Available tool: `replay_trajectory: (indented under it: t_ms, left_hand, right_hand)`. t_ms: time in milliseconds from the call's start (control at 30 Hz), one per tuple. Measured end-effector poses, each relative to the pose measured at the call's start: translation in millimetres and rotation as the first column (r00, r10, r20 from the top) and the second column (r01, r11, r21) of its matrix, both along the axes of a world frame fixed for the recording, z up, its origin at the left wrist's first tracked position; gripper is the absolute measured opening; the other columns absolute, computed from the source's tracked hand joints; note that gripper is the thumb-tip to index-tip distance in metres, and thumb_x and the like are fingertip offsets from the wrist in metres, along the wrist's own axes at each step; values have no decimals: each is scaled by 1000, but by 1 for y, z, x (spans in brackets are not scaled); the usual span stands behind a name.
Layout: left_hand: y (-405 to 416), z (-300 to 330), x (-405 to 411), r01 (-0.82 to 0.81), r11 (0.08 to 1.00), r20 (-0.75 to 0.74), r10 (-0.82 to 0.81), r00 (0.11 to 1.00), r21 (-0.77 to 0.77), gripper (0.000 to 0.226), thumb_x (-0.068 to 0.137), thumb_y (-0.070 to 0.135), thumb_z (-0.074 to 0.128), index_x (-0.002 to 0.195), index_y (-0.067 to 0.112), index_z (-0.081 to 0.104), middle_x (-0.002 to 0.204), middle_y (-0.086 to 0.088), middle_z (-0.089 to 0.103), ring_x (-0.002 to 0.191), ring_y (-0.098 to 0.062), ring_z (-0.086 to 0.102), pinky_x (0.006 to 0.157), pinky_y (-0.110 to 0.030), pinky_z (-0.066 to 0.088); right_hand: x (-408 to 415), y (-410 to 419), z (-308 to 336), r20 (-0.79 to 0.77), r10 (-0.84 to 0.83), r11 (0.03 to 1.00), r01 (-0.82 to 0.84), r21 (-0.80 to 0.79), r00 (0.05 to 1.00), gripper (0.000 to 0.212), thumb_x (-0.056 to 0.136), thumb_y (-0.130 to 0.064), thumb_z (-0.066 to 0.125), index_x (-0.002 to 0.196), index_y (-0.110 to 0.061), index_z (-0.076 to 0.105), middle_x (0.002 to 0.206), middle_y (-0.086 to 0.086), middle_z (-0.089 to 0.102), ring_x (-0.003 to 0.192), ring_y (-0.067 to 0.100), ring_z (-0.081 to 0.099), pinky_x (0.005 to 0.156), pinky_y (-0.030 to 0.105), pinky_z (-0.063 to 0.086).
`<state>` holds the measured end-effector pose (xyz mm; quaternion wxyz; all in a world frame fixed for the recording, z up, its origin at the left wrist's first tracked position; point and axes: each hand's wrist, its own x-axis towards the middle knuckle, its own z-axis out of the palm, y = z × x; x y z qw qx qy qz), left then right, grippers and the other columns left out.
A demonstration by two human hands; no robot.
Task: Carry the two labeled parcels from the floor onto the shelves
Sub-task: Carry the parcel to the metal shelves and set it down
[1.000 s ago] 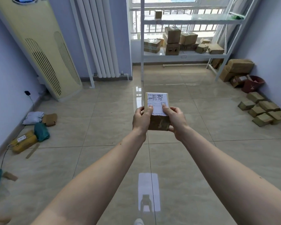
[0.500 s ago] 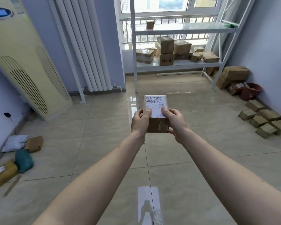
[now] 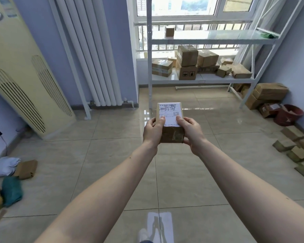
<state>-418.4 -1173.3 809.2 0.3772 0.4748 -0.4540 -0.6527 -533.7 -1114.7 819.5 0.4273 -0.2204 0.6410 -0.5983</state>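
I hold a small brown cardboard parcel [image 3: 170, 118] with a white printed label on top, out in front of me at arm's length. My left hand [image 3: 153, 131] grips its left side and my right hand [image 3: 191, 131] grips its right side, thumbs on the label. Ahead stands a white metal shelf unit [image 3: 200, 80] by the window. Its lower shelf carries several cardboard boxes [image 3: 187, 56]. The upper shelf [image 3: 209, 39] holds one small box [image 3: 170, 31] at its left end.
A tall cream air conditioner [image 3: 25, 81] and a white radiator [image 3: 91, 55] line the left wall. Bags and parcels [image 3: 11, 172] lie on the floor at the left. More boxes [image 3: 268, 92], a red bin [image 3: 289, 114] and a row of small parcels [image 3: 297, 148] sit along the right wall.
The shelves and window have come closer and sit lower in view as I walk forward. Both hands keep the same hold on the parcel.
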Motion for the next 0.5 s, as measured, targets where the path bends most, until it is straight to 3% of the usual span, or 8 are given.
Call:
replay_trajectory:
  t_ms: [200,400,500]
  left_hand:
    - [-93,6,-33,37,999,-8,-37,999,-24,39,92,39,60,125,20,59,113,-4,72,87,-17,69,61,-26,51]
    - [-186,16,-68,66,997,12,-65,998,-50,45,90,43,61,128,19,58,114,-5,72,100,-23,71,71,-33,57]
    - [-225,20,-87,83,995,13,-82,997,-55,43,91,42,60,128,19,57,114,-5,72,97,-22,71,66,-30,56]
  right_hand:
    - [-34,-92,4,9,-9,999,9,-35,1000,44,92,-35,67,129,-13,57,111,3,70,88,15,69,68,32,58]
    - [-68,-177,13,18,-20,998,21,-62,1000,42,92,-35,67,127,-12,60,104,1,72,83,14,70,65,32,58]
    - [-87,-215,16,16,-25,997,26,-70,1000,45,92,-35,67,130,-12,58,113,5,72,86,16,71,64,31,58]
